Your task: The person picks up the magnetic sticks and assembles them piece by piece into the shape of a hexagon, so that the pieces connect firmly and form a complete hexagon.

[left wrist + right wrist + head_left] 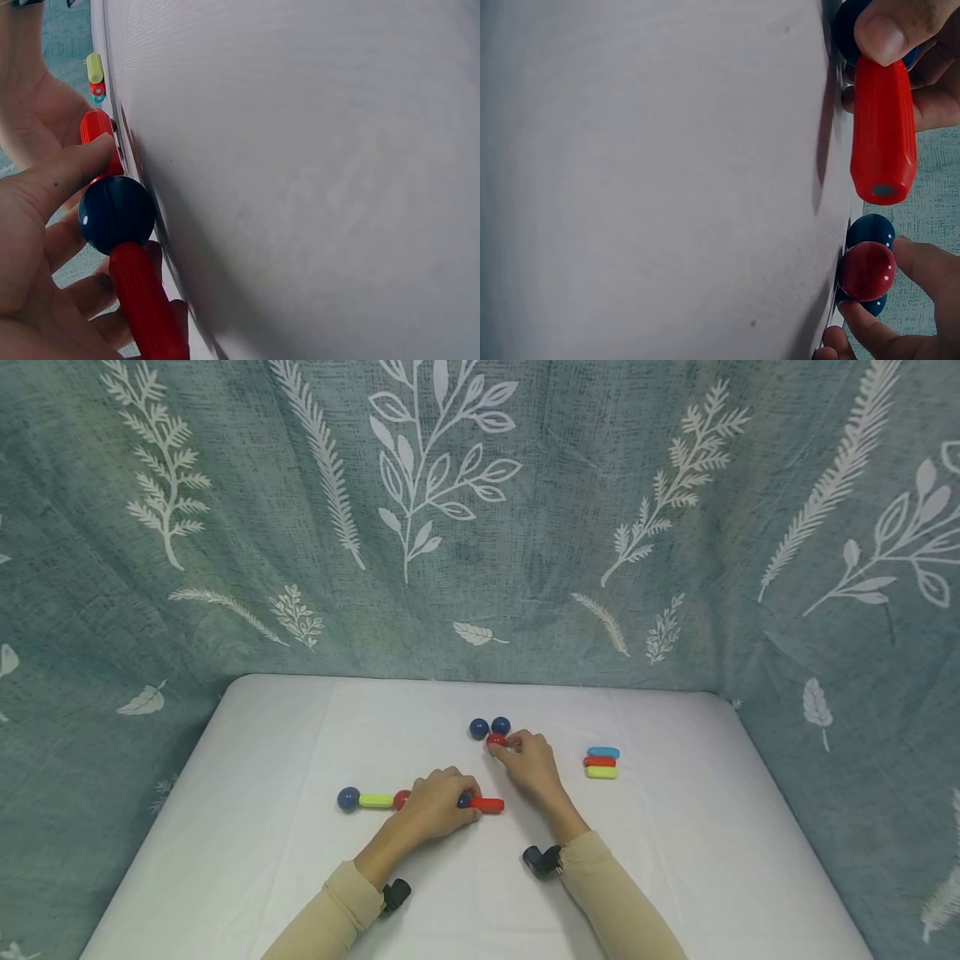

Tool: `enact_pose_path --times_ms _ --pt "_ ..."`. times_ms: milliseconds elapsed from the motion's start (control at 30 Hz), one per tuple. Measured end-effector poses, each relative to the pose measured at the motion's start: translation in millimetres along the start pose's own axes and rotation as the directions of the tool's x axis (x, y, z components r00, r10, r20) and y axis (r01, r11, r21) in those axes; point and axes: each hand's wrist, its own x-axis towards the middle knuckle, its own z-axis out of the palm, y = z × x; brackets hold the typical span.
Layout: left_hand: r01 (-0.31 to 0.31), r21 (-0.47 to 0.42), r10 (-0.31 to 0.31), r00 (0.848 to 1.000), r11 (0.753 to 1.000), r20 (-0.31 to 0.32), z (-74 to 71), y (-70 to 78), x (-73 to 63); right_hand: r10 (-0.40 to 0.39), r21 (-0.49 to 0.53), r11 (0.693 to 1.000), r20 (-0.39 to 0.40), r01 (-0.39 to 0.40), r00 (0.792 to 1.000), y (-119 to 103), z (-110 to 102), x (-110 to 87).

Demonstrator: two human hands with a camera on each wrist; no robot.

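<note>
A chain lies on the white table: blue ball, yellow-green rod, red ball, then a blue ball and a red rod. My left hand grips the chain at that blue ball, and its fingers hide the middle part. A second red rod joins the ball on the hidden side. My right hand pinches a loose red ball that touches two blue balls. The red ball shows between finger and thumb, just beyond the red rod's free end.
Three short rods, blue, red and yellow-green, lie side by side to the right of my right hand. A teal leaf-print curtain closes in the table at the back and both sides.
</note>
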Motion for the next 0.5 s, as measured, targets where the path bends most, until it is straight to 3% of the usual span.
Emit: enact_pose_path --times_ms 500 --pt "0.020 -0.015 -0.020 1.000 1.000 0.005 0.0 1.3 0.3 -0.033 0.004 0.999 0.026 0.033 0.999 5.1 -6.8 -3.1"
